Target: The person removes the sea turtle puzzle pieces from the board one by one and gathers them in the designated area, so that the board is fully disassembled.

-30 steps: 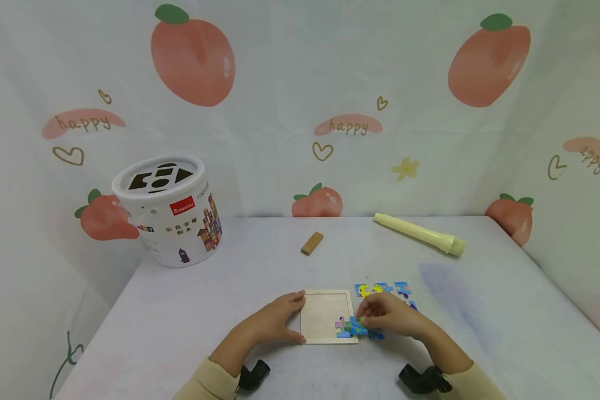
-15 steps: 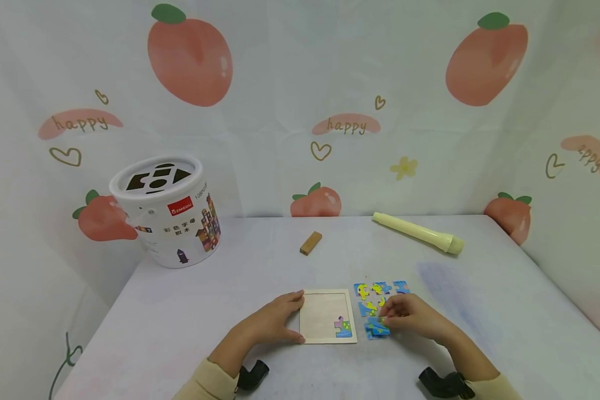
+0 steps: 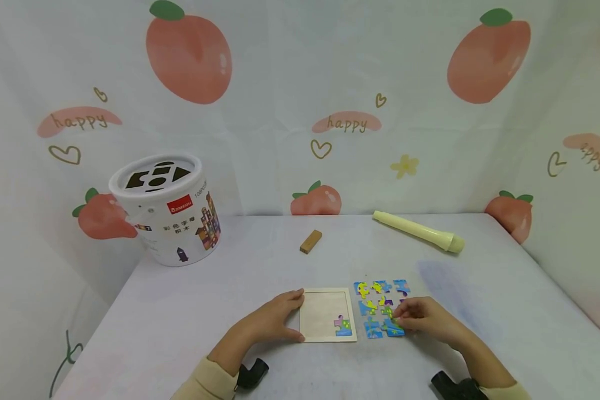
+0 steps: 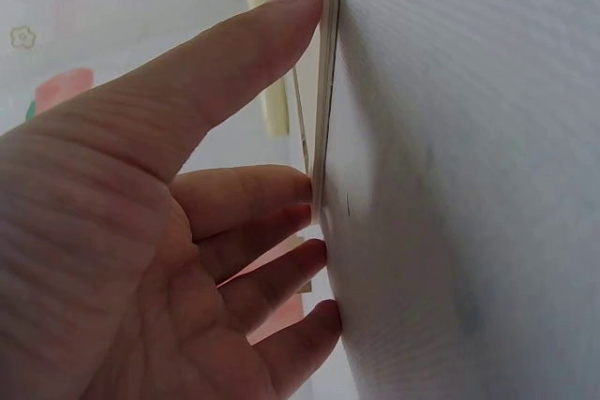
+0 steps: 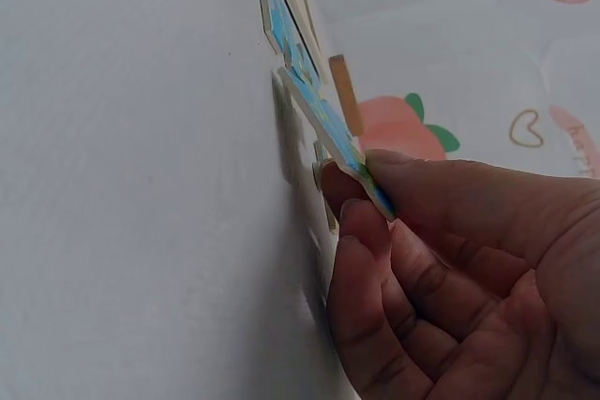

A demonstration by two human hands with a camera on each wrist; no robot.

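My left hand (image 3: 275, 319) lies at the left side of a square wooden puzzle tray (image 3: 322, 311). In the left wrist view its thumb (image 4: 253, 44) presses on the tray's edge, with the fingers spread along that side. One pink, green and blue corner piece (image 3: 344, 328) sits in the tray's lower right corner. Right of the tray, my right hand (image 3: 427, 319) pinches a blue puzzle piece (image 5: 323, 119) between thumb and fingers, tilted close over the table. Several loose puzzle pieces (image 3: 367, 307) lie in rows beside the tray, some partly hidden by the right hand.
Behind the tray lies a small brown wooden block (image 3: 311, 242). A pale yellow stick-shaped thing (image 3: 415, 230) rests at the back right. The white block bucket (image 3: 180, 233) with a cut-out lid stands at the back left. A printed cloth (image 3: 270, 111) hangs behind the table.
My right hand has carried the blue puzzle piece rightward, from over the tray's right edge to the right side of the loose pieces. The left hand stays at the tray.
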